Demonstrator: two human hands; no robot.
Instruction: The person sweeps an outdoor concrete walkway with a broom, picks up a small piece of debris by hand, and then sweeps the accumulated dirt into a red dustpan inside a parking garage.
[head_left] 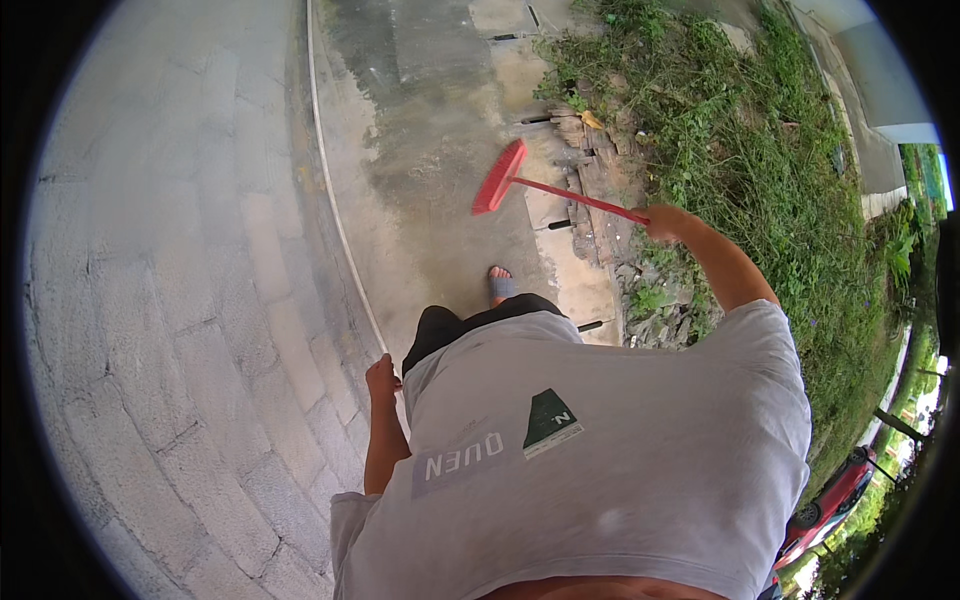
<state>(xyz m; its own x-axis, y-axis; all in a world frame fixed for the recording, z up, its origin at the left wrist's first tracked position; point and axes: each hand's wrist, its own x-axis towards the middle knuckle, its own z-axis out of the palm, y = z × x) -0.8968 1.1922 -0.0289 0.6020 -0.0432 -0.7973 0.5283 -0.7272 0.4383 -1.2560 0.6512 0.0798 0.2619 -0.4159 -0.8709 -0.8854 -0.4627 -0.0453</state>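
Note:
A red broom reaches out from my right hand (pixel 665 222), which is closed around the end of its thin red handle (pixel 590 202). The broom head (pixel 500 178) is tilted, with its bristles toward the lower left, over the damp concrete strip (pixel 430 180). I cannot tell whether the bristles touch the ground. My left hand (pixel 381 375) hangs low beside my hip with its fingers curled, near a thin white line (pixel 335 190) along the wall's foot. Whatever those fingers might hold is hidden. One foot in a grey sandal (pixel 501 283) shows beyond my shorts.
A grey block wall (pixel 170 300) rises along the left. Broken bricks (pixel 595 170) and rubble (pixel 655 320) border the concrete, with dark slots (pixel 560 225) near its edge. Green weeds (pixel 740 150) grow thickly at right. A red car (pixel 825 505) stands far off at lower right.

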